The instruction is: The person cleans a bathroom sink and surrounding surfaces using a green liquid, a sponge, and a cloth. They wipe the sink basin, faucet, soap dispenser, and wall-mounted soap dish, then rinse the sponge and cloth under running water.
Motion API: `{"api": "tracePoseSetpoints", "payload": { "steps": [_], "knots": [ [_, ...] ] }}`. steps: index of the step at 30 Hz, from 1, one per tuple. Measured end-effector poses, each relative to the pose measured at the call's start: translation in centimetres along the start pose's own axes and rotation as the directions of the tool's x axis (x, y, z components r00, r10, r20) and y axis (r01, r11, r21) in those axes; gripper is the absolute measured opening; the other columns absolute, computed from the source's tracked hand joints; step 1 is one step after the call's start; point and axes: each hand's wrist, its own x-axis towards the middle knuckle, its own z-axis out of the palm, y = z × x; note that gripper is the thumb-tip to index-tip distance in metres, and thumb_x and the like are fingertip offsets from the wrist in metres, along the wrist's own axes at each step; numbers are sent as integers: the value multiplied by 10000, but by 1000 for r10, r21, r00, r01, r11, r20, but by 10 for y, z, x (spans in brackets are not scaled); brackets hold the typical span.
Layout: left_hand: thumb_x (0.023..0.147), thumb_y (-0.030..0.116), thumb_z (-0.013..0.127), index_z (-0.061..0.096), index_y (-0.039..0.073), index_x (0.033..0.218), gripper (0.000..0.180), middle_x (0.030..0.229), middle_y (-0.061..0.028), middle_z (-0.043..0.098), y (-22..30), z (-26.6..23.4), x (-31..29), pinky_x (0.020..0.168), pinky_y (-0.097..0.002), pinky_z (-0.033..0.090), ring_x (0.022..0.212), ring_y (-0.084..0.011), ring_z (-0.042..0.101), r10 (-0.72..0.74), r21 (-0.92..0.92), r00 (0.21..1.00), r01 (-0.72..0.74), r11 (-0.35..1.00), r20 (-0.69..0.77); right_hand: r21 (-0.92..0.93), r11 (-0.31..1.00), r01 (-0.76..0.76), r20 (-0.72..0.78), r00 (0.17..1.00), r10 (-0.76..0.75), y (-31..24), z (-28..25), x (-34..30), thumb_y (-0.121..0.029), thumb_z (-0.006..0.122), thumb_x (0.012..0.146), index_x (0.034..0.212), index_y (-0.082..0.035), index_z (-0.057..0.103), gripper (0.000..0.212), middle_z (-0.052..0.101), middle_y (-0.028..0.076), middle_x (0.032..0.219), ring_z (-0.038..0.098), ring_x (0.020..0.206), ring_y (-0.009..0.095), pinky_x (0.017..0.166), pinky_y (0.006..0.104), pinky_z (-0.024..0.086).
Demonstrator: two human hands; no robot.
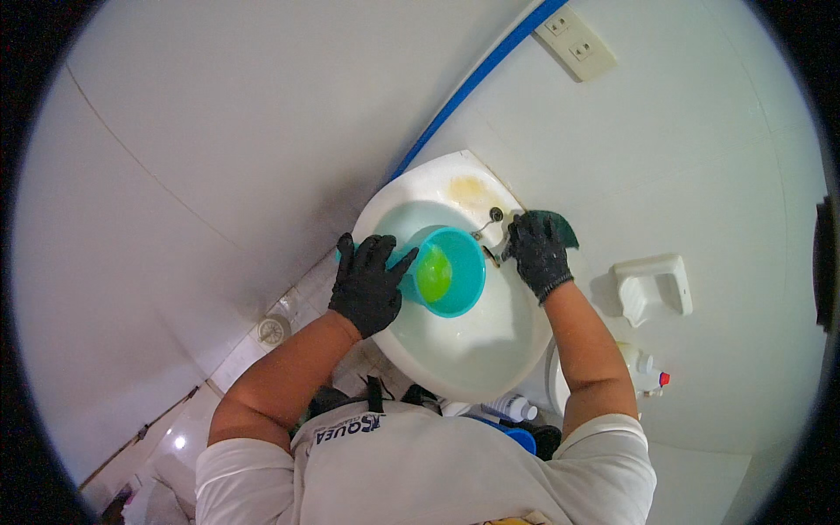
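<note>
The left hand (pixel 366 284) grips a teal dipper (pixel 471 282) inside the sink's (pixel 464 354) left edge. The right hand (pixel 535 252) clasps a green pad (pixel 565 229) at its right edge.

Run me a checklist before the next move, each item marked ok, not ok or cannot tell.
1. Both hands gloved: ok; the left hand and right hand wear black gloves.
2. Dark green pad at the right hand: ok, partly under its fingers.
3. Left hand at the teal dipper: ok, over its handle side; firmness of grip cannot tell.
4. Sink free of stains: not ok; a yellowish stain marks its back ledge.
5. Bright green contents liquid: cannot tell.
6. Drain open: cannot tell, not visible.
</note>
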Motion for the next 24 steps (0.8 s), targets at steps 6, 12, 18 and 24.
{"api": "tracePoseSetpoints", "payload": {
  "steps": [6, 12, 18, 24],
  "knots": [
    [678, 212, 624, 478, 172, 1302, 642, 1270, -189, 444, -1, -1, -3, 991, -655, 143, 1214, -340, 375, -44, 20, 999, 44, 999, 11, 82, 996, 20, 96, 995, -28, 5, -3, 16, -194, 555, 783, 1040, -91, 620, 284, 580, 122, 1089, 478, 1130, 297, 1036, 486, 281],
    [700, 215, 608, 466, 161, 1312, 631, 1276, -189, 426, 1, 0, -4, 1040, -632, 107, 1236, -344, 342, -71, 6, 997, 71, 997, 24, -42, 999, 8, 328, 945, 7, -2, -6, 26, -236, 530, 828, 1060, -95, 620, 286, 577, 130, 1141, 483, 1143, 296, 1061, 495, 239],
    [661, 201, 635, 494, 176, 1290, 645, 1245, -187, 472, 2, -3, 0, 965, -673, 172, 1187, -336, 404, -56, 37, 998, 56, 998, -9, 102, 993, -58, 265, 964, 29, 11, -18, 14, -205, 538, 819, 1223, -131, 532, 410, 503, 139, 1269, 467, 1174, 312, 1019, 433, 348],
    [648, 203, 642, 494, 184, 1292, 661, 1234, -176, 480, 3, 0, 0, 962, -675, 170, 1185, -332, 407, -61, 46, 998, 62, 997, -27, 561, 659, -500, 322, 866, 383, 7, -11, 2, -166, 473, 897, 1402, -78, 273, 551, 271, 189, 1444, 271, 1317, 374, 1095, 423, 233]
  ]
}}
